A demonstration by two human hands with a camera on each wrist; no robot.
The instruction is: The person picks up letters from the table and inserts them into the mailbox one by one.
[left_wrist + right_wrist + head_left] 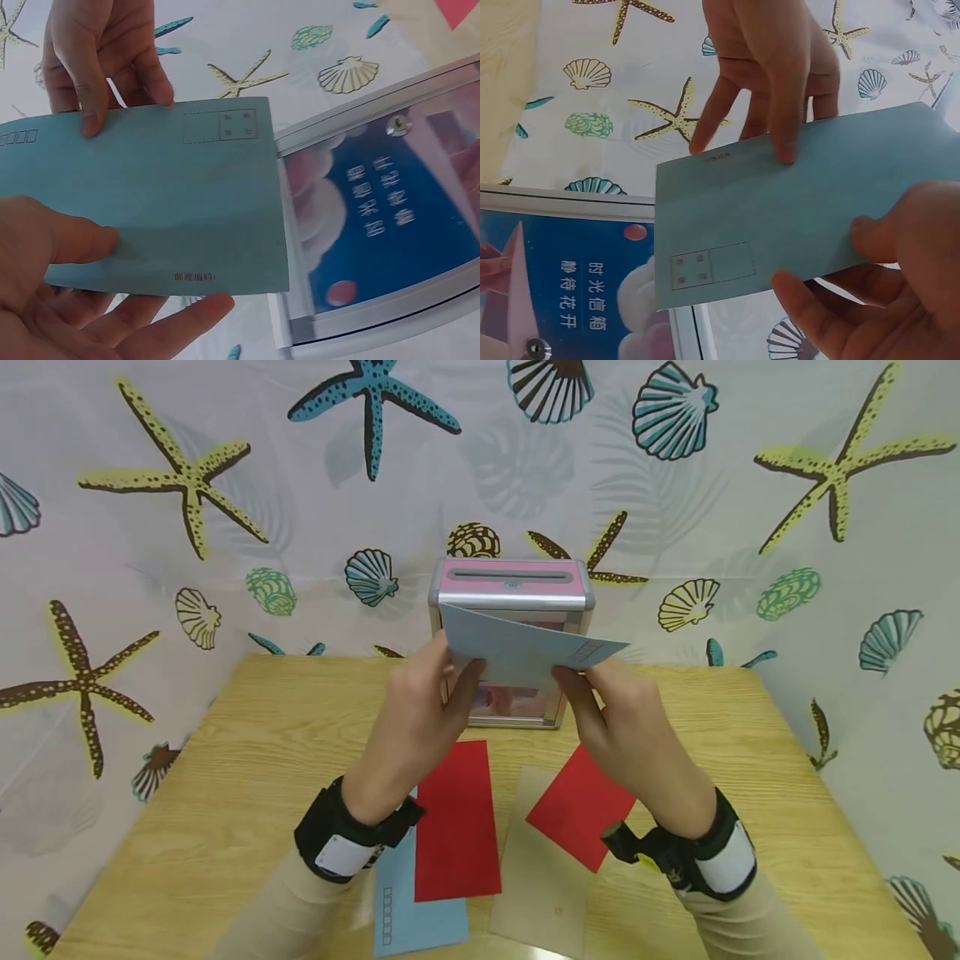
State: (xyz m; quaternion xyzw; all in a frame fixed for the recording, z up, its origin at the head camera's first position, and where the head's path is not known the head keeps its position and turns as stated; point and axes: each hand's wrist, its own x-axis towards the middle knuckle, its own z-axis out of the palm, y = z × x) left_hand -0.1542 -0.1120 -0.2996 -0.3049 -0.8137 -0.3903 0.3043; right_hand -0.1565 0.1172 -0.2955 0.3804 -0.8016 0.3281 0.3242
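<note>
A light blue envelope (pixel 517 647) is held up in front of a pink-topped box (pixel 512 578) with a slot in its lid. My left hand (pixel 422 718) pinches the envelope's left part, thumb on the near face and fingers behind. On the other side my right hand (pixel 626 727) pinches it the same way. Printed boxes and a stamp frame show on the envelope (pixel 165 195) in the left wrist view. The box's front panel (pixel 562 277) carries a blue picture with writing and a small lock. The envelope hides part of that front in the head view.
On the wooden table (pixel 247 760) lie a red envelope (pixel 456 827) over another blue envelope (pixel 420 927), a tan envelope (pixel 540 893), and a second red envelope (pixel 577 810) overlapping it. A cloth (pixel 480 485) with starfish and shells hangs behind the table.
</note>
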